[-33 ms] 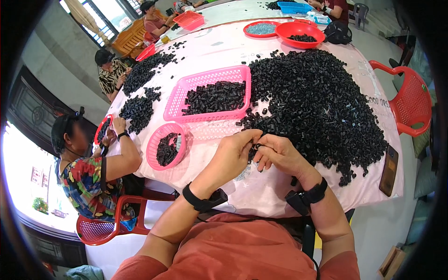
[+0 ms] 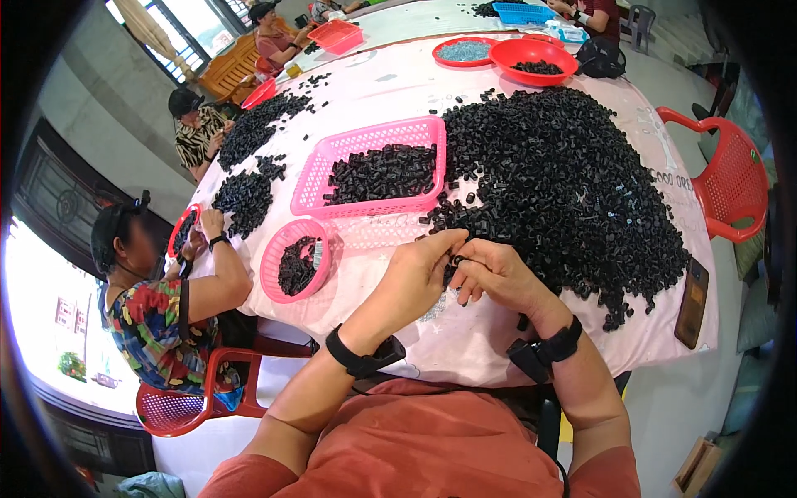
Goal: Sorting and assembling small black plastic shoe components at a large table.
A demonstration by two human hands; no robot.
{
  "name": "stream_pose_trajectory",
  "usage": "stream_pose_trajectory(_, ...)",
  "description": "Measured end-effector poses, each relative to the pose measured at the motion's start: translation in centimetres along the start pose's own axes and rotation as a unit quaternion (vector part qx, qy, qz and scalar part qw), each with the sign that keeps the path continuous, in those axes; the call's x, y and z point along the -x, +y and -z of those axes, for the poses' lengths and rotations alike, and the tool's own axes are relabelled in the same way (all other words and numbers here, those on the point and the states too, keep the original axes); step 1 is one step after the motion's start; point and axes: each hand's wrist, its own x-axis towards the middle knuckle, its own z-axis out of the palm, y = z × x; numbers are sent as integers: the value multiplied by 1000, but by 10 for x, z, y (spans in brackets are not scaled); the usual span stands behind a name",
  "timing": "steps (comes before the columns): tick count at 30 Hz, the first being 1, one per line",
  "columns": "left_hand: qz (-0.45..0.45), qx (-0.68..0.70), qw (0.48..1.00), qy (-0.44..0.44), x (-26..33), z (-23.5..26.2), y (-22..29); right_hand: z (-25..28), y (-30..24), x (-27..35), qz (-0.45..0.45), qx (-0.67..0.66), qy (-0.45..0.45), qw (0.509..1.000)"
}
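Observation:
My left hand and my right hand meet fingertip to fingertip at the near edge of the table, both pinching a small black plastic part. Each wrist wears a black band. Just beyond my fingers spreads a large heap of the same black parts. To the left of the heap stands a pink rectangular basket holding sorted black parts. A round pink basket, partly filled, sits left of my left hand.
A person in a colourful shirt sits on a red chair at the left, hands at a small red basket. Other people sit further back. Red bowls stand at the far end, a dark phone at the right edge, a red chair beyond.

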Motion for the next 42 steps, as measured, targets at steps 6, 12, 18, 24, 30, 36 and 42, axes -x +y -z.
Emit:
stream_pose_trajectory(6, 9, -13, 1000, -2, -2, -6, 10, 1, 2, -1, 13, -19, 6, 1000)
stream_pose_trajectory(12, 6, 64, 997, 33, -2, -12, -2, 1, 0, 0, 18, -43, 8, 999)
stream_pose_trajectory(18, 34, 39, 998, 21, -2, -6, -4, 1, -2, 1, 14, -62, 6, 998)
stream_pose_trajectory(24, 55, 17, 998, 5, 3, -5, 0, 2, 1, -1, 28, -59, 7, 998)
stream_pose_trajectory(30, 30, 41, 994, 101, -1, -11, -9, 2, -1, -1, 25, -52, 13, 998)
stream_pose_trajectory(36, 63, 42, 995, 66, -3, -12, -1, 2, 3, -1, 37, -47, 9, 998)
stream_pose_trajectory(42, 45, 8, 997, 56, 0, -13, 4, 2, 6, -3, 29, -60, 8, 998)
